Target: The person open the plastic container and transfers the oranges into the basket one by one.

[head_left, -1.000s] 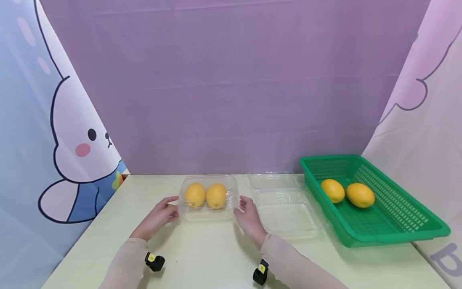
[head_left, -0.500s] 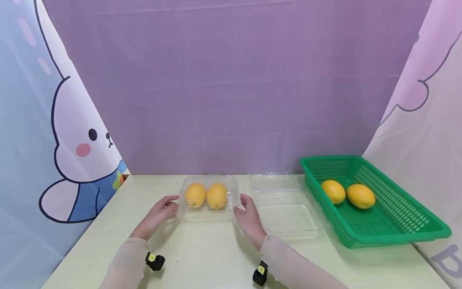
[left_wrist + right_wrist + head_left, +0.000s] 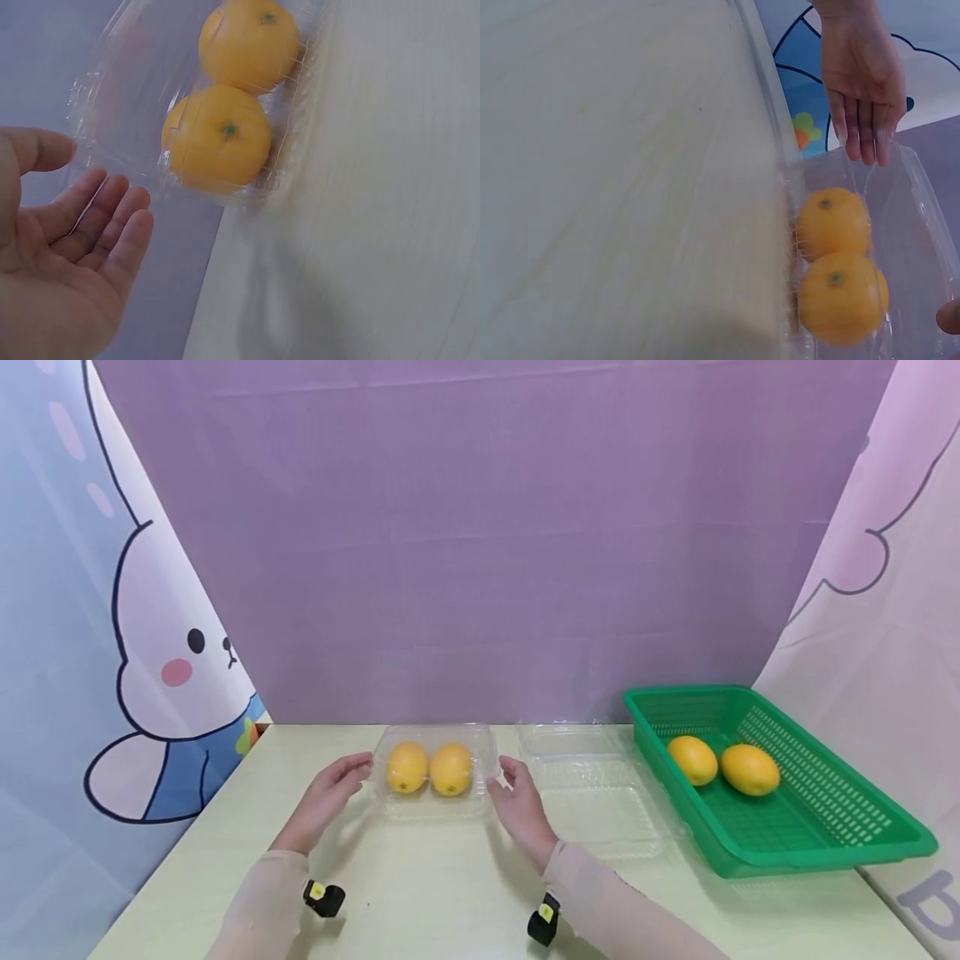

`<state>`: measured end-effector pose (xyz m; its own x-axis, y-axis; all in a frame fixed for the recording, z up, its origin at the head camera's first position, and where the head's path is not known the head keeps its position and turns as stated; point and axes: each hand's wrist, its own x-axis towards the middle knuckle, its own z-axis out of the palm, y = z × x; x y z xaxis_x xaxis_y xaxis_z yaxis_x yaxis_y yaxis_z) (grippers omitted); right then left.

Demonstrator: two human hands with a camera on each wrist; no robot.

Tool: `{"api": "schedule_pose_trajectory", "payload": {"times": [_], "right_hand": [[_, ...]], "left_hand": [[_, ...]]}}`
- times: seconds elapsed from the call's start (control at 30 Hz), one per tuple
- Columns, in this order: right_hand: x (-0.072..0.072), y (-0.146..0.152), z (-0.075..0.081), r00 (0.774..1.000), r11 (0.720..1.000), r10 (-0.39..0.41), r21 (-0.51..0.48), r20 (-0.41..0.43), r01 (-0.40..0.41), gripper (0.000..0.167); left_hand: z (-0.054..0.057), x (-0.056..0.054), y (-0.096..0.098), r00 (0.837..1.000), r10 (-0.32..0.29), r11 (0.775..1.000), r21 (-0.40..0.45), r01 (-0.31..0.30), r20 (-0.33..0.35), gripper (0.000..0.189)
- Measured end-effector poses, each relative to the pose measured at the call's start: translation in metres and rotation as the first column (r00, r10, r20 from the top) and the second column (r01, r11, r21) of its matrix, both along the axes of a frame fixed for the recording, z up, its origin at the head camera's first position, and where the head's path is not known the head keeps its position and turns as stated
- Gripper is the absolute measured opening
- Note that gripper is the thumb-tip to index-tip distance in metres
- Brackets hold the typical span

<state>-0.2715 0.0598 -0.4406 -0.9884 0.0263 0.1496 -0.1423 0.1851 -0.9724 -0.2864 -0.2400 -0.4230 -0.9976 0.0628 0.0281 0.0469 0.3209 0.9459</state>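
I see my left hand [image 3: 330,793] and right hand [image 3: 519,806], both slack-fingered, flanking the clear box [image 3: 435,768] of two oranges [image 3: 429,767] at frame centre.

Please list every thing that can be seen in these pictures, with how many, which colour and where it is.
closed clear box: 1, transparent, on the table between the two hands
oranges in the box: 2, orange-yellow, side by side under the lid
open clear box: 1, transparent, empty, right of the closed box
basket: 1, green, right side of the table
oranges in the basket: 2, orange-yellow, lying loose
table: 1, pale yellow-green
backdrop: purple, with rabbit-print curtains at both sides
left hand: 1, open, at the box's left end
right hand: 1, open, at the box's right end
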Motion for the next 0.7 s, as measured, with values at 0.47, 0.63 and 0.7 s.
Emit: {"api": "schedule_pose_trajectory", "payload": {"times": [0.47, 0.63, 0.7], "right_hand": [[-0.015, 0.008, 0.021, 0.999, 0.999, 0.036, 0.013, 0.023, -0.036, 0.048], [-0.018, 0.010, 0.027, 0.997, 0.999, 0.041, 0.010, 0.064, -0.042, 0.051], [-0.019, 0.011, 0.029, 0.997, 0.998, 0.051, 0.017, 0.059, -0.052, 0.052]], "left_hand": [[0.014, -0.006, 0.002, 0.999, -0.040, 0.998, 0.044, 0.042, -0.036, 0.063], [0.014, -0.009, 0.004, 0.998, -0.041, 0.997, 0.068, 0.045, -0.057, 0.066], [0.015, -0.010, 0.004, 0.997, -0.034, 0.997, 0.070, 0.038, -0.063, 0.066]]}}
